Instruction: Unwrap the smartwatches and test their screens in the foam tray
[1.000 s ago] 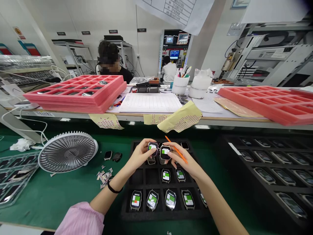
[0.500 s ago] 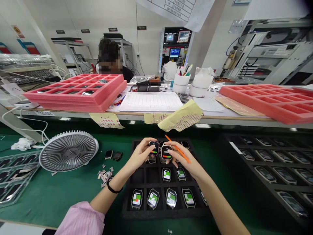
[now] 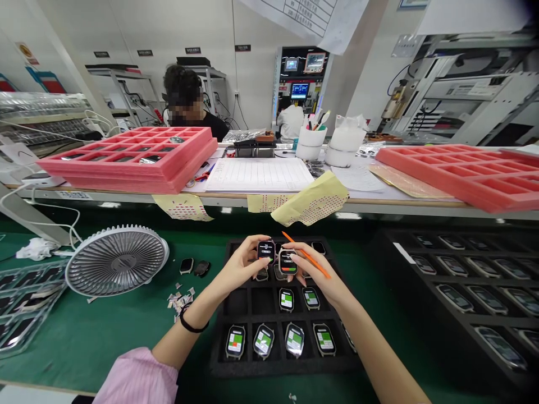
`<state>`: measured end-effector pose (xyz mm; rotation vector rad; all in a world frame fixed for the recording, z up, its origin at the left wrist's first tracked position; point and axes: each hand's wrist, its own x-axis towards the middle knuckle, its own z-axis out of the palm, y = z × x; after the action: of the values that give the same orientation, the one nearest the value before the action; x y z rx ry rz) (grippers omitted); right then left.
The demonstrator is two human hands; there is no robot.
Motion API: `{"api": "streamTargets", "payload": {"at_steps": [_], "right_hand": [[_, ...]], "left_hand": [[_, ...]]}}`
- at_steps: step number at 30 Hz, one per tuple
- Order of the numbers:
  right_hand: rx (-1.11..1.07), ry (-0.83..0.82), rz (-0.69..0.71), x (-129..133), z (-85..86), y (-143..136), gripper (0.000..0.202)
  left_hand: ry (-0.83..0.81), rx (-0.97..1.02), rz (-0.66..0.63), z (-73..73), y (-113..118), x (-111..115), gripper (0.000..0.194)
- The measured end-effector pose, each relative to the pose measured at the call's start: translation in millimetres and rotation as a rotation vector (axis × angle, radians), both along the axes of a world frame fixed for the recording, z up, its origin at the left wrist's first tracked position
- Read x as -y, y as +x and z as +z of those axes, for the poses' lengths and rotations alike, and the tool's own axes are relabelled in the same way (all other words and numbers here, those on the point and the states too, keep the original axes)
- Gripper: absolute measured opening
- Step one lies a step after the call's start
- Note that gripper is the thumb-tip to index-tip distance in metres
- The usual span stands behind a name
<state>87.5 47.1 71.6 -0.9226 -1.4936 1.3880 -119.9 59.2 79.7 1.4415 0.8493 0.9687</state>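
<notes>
My left hand (image 3: 245, 262) is closed on a smartwatch body (image 3: 266, 251) without a strap, thumb at the lower part of its lit screen. Right beside it, my right hand (image 3: 314, 262) grips a second smartwatch (image 3: 288, 261), whose screen shows white text and an orange-green bar. An orange pen-like stick (image 3: 306, 255) also rests in my right hand, slanting across its back. Both watches are held above a black foam tray (image 3: 263, 303). More watches lie in the tray's compartments, several with green-and-white screens, such as the watch (image 3: 287, 300) just below my hands.
A white round fan (image 3: 120, 261) stands at left, near two loose watches (image 3: 186, 265) and small paper scraps (image 3: 181, 300). Another black tray (image 3: 463, 292) of watches lies at right. Pink foam trays (image 3: 126, 174) sit on the shelf ahead. A person (image 3: 185, 106) is across the bench.
The left watch's screen has changed from a coloured bar to white text on black, and the right one's text has changed too. Both hands stay nearly in place.
</notes>
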Motion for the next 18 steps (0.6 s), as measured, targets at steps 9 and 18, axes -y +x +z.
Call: {"api": "streamTargets", "payload": {"at_steps": [9,18], "right_hand": [[-0.017,0.013,0.044,-1.8,-4.6,-0.3,0.033],[-0.034,0.003,0.091,0.2,-2.7,-1.5,0.037]], "left_hand": [[-0.005,0.031,0.043,-6.2,2.4,-3.5,0.041],[0.015,0.036,0.08,-8.5,1.9,-4.6,0.042]]}}
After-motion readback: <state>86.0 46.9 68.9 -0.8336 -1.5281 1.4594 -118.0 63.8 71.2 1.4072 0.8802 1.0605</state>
